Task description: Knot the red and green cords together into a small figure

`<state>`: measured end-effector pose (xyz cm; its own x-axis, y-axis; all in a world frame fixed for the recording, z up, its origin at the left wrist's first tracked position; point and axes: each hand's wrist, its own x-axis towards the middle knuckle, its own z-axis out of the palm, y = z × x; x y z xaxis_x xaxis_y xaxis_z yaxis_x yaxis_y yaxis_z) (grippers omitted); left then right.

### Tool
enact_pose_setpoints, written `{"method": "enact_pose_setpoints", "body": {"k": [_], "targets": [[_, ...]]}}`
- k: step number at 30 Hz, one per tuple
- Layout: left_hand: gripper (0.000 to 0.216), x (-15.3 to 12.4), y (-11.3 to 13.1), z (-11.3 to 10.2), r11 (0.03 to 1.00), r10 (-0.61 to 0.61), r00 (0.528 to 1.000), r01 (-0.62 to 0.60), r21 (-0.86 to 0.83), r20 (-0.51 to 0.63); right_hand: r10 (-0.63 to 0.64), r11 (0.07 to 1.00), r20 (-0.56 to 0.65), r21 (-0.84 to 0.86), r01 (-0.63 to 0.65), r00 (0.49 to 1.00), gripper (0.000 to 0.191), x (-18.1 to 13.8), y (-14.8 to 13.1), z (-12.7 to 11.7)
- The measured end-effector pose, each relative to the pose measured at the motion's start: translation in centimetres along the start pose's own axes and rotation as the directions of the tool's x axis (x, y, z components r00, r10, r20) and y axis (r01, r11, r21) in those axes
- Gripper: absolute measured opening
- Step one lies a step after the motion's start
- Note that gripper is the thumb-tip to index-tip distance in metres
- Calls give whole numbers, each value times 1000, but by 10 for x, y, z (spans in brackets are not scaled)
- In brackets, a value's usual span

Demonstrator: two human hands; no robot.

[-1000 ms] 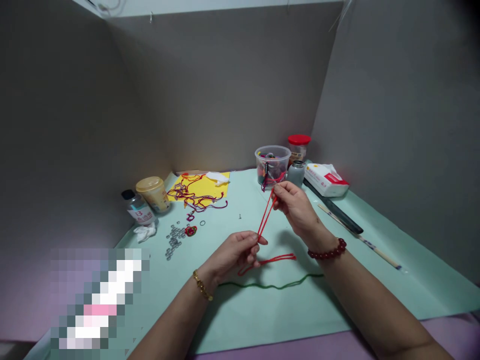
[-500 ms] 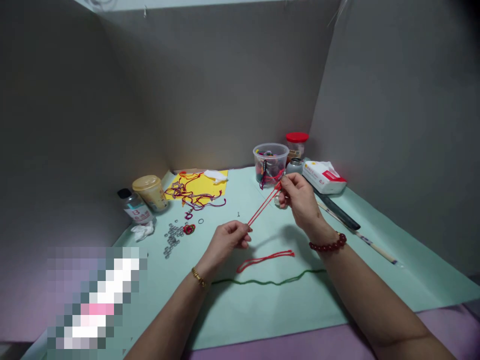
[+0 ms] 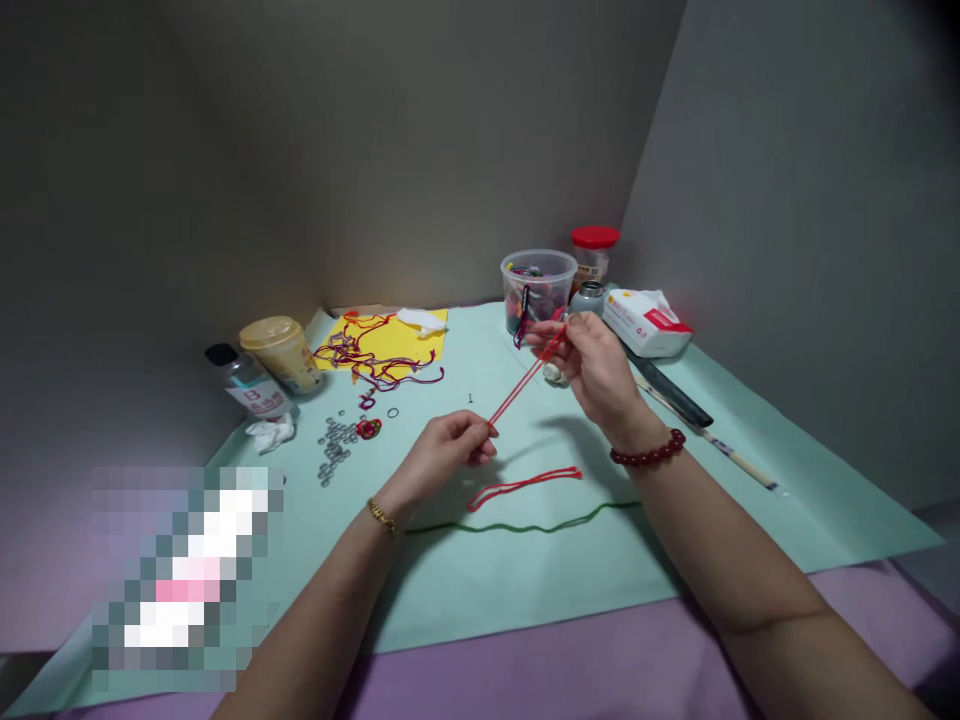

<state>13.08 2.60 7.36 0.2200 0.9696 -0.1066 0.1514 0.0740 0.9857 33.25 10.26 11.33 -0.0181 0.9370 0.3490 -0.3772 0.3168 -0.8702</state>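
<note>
A doubled red cord (image 3: 525,380) is stretched taut on a slant between my two hands. My left hand (image 3: 454,442), lower down, pinches its near end. Higher up and to the right, my right hand (image 3: 596,365) holds the far end between thumb and index finger, its other fingers spread out. Below them on the green sheet lies a second red cord (image 3: 525,484), folded in a loop. Nearer to me a long green cord (image 3: 525,527) runs across the sheet, its ends hidden behind my arms.
Left are small metal rings (image 3: 334,445), a tangle of purple cords (image 3: 397,375) on yellow paper, a bottle (image 3: 255,388) and a lidded cup (image 3: 285,355). At the back right stand a clear tub (image 3: 540,290), a red-lidded jar (image 3: 595,255), a tissue pack (image 3: 645,325) and a brush (image 3: 739,465).
My right hand's fingers have opened outward while thumb and index finger keep the cord. The whole view has tilted, so things sit slightly higher. The cord stays taut.
</note>
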Motion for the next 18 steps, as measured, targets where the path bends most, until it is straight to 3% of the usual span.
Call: {"method": "enact_pose_setpoints", "body": {"k": [3, 5, 8, 12, 15, 18], "targets": [[28, -4, 1, 5, 993, 50, 991, -63, 104, 124, 180, 977, 103, 97, -190, 978, 36, -9, -13, 8], [28, -10, 9, 5, 971, 104, 981, -135, 197, 163, 196, 975, 135, 82, -208, 971, 40, -16, -25, 12], [26, -23, 25, -2, 873, 101, 986, -151, 464, 131, 142, 990, 194, -14, -142, 971, 40, -25, -40, 13], [22, -36, 31, -9, 549, -141, 987, 14, 836, 76, 98, 977, 292, -209, -36, 951, 30, -33, -40, 13], [15, -37, 23, -5, 422, -203, 975, 8, 907, 86, 99, 928, 358, -370, 44, 928, 23, -38, -33, 16], [9, -34, 18, 0, 412, -187, 974, -40, 910, 128, 114, 858, 402, -501, 114, 909, 21, -40, -27, 18]]}}
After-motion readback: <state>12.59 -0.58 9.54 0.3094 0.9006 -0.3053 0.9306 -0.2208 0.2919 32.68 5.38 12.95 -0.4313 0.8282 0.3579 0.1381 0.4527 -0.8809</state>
